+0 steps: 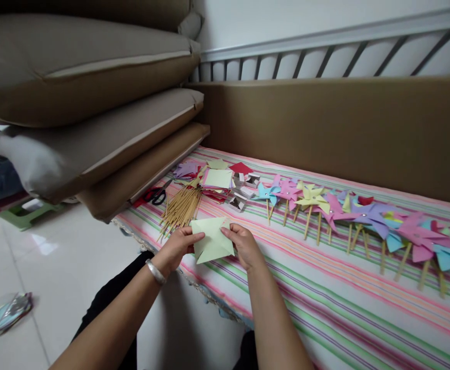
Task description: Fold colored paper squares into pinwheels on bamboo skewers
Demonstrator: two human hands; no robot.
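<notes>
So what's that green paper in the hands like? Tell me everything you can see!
The green paper is pale, thin-looking and roughly square, with what looks like a slit near its lower left corner. The left hand pinches its left side; the right hand grips its upper right corner. It's held near the edge of the striped cloth.

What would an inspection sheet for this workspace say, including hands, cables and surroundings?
Surface: striped cloth, lying mostly flat.
Work items: pale green paper sheet, held; thin wooden sticks, in a fanned heap; paper pinwheels, lined up at right.
Clutter: scissors beside the sticks; small clear boxes; packet on the floor.
Left hand: pinches the sheet's left edge.
Right hand: pinches its upper right corner.
Cables: nothing seen.
Surroundings: stacked cushions at left; brown panel behind.
</notes>
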